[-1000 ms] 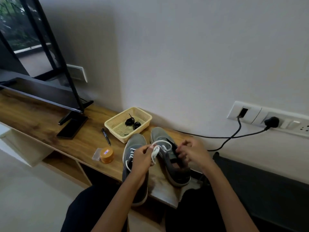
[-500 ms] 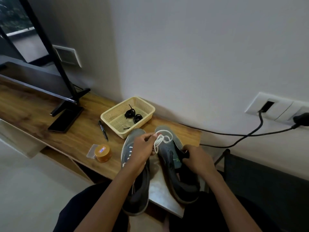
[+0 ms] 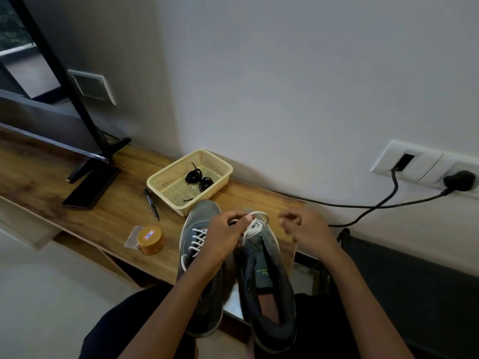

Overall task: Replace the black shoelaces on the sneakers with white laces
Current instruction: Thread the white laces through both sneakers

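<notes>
Left hand (image 3: pixel 223 239) is gripping a bunched white lace (image 3: pixel 255 226), fingers curled round it, just above the toe end of the right sneaker (image 3: pixel 269 270). Right hand (image 3: pixel 308 229) is hovering at 3 o'clock from the bundle, apart from it, fingers curled in and blurred; cannot tell if it is pinching anything. Right sneaker is lying with its eyelets bare, tongue showing, heel hanging over the table (image 3: pixel 77 203) edge toward the person. Left sneaker (image 3: pixel 199 216) is touching it at 9 o'clock, white lacing (image 3: pixel 197 239) crossing its eyelets, the left wrist passing over it. Basket (image 3: pixel 166 182) is sitting at 11 o'clock from the left hand, just beside the left sneaker's toe, black laces (image 3: pixel 199 177) coiled inside. Pen (image 3: pixel 151 203) is lying at 10 o'clock, next to the basket. Orange tin (image 3: pixel 151 239) is standing at 9 o'clock, touching a clear packet (image 3: pixel 131 238). Phone (image 3: pixel 90 189) is lying further out at 10 o'clock under the screen (image 3: pixel 51 112). Socket plate (image 3: pixel 425 164) is on the wall at 2 o'clock, two cables (image 3: pixel 363 206) plugged in.
</notes>
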The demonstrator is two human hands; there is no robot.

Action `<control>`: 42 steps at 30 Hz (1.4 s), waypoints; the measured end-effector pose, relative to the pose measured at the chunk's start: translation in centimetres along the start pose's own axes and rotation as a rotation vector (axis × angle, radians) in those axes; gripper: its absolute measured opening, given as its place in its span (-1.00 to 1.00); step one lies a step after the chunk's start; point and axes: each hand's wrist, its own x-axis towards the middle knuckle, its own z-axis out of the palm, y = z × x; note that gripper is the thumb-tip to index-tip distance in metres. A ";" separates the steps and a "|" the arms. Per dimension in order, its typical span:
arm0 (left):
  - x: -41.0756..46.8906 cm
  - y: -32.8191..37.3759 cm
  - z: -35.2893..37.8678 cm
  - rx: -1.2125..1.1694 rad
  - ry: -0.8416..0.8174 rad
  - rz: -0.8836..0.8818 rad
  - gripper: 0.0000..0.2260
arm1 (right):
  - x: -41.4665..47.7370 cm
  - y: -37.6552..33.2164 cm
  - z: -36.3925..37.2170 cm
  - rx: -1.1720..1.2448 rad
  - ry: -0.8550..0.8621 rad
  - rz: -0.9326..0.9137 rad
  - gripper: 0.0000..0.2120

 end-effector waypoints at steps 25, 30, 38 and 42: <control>0.4 -0.6 -0.7 -0.093 0.007 -0.047 -0.92 | 1.2 -0.7 -1.6 1.172 0.349 0.230 -0.79; 0.7 -1.2 -1.6 0.254 0.163 0.093 -0.86 | 1.4 0.9 -3.0 1.114 0.510 0.324 -0.63; 0.6 -1.1 -2.7 0.287 0.221 0.125 -0.93 | 1.5 3.3 -4.3 0.933 0.595 0.303 -0.85; 0.7 -1.1 -3.6 0.184 0.217 0.094 -0.90 | 1.7 4.9 -4.3 0.634 0.766 0.305 -0.67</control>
